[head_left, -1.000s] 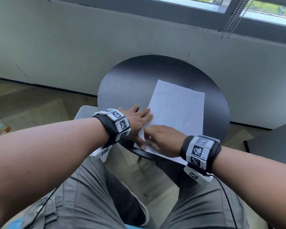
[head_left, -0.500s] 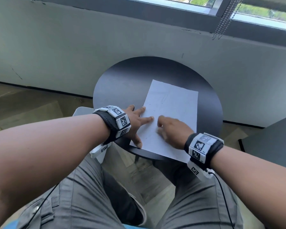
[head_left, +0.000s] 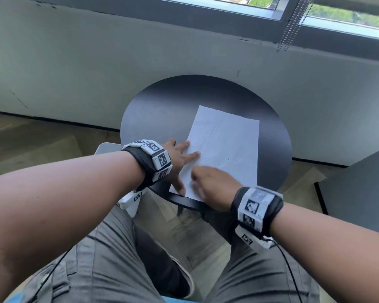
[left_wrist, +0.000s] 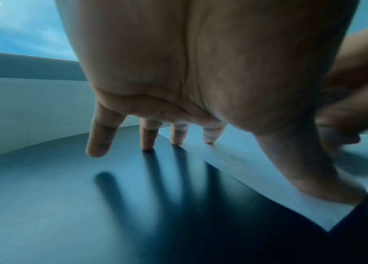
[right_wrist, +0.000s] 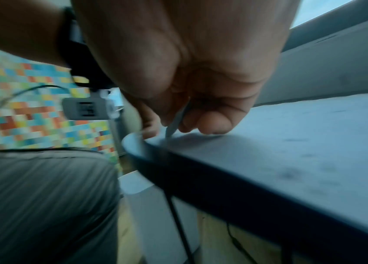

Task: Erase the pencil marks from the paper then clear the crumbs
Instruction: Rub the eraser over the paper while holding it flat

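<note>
Paper [head_left: 224, 149] flat on round black table [head_left: 162, 110], centre of head view, near corner overhanging table's near edge. Small dark crumbs [head_left: 228, 159] scattered mid-sheet.

Left hand [head_left: 179, 159]: fingers [left_wrist: 179, 133] straight, spread apart; index and middle tips plus thumb press paper's left edge, ring tip on table, little finger lifted.

Right hand [head_left: 214, 185]: blurred, fingers curled together, pinching thin grey object [right_wrist: 176, 121], identity unclear, tip touching paper near lower edge.
</note>
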Demonstrator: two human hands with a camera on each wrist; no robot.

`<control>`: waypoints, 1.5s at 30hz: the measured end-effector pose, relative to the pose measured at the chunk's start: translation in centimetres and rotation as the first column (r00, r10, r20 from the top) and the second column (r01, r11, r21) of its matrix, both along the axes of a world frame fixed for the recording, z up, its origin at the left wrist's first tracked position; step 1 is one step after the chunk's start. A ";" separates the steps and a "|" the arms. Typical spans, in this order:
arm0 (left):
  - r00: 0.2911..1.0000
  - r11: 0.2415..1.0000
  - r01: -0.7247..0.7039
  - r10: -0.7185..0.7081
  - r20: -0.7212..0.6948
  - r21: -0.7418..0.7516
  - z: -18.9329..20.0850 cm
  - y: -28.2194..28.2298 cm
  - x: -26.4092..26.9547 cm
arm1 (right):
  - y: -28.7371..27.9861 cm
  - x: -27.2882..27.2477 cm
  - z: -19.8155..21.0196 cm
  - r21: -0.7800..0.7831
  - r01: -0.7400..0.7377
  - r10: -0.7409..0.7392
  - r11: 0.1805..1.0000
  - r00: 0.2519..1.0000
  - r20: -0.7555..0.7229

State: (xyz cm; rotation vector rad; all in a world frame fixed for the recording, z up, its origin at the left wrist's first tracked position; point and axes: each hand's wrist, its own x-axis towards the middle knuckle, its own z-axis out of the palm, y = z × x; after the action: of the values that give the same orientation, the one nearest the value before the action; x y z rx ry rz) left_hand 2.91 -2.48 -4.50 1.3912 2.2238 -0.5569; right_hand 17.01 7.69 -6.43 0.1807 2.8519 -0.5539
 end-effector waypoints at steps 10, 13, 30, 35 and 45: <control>1.000 0.998 -0.010 0.009 0.010 0.057 -0.7 -1.1 -0.9 | 0.3 -4.2 -0.3 0.021 0.041 -0.040 0.999 0.998 -0.052; 0.999 0.998 -0.021 0.019 0.026 0.059 -0.8 -1.1 -0.9 | 0.7 -3.6 0.1 0.009 -0.071 0.071 0.997 0.997 0.026; 0.995 0.997 -0.068 0.071 0.074 -0.043 0.2 0.8 0.6 | 5.6 0.2 0.0 0.056 -0.037 0.041 0.998 0.996 -0.079; 0.986 0.993 -0.116 0.112 0.122 0.024 0.1 0.9 1.3 | 4.0 1.4 0.2 -0.004 -0.244 0.244 0.970 0.970 0.015; 0.994 0.994 -0.087 0.083 0.065 0.066 -0.5 0.6 1.8 | 4.3 2.4 0.3 -0.003 -0.272 0.272 0.962 0.960 0.066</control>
State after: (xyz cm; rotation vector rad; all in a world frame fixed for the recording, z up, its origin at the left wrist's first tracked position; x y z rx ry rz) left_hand 4.72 -1.86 -5.03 1.3214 2.2598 -0.4055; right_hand 19.41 11.99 -6.16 -0.1877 2.7500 -0.4727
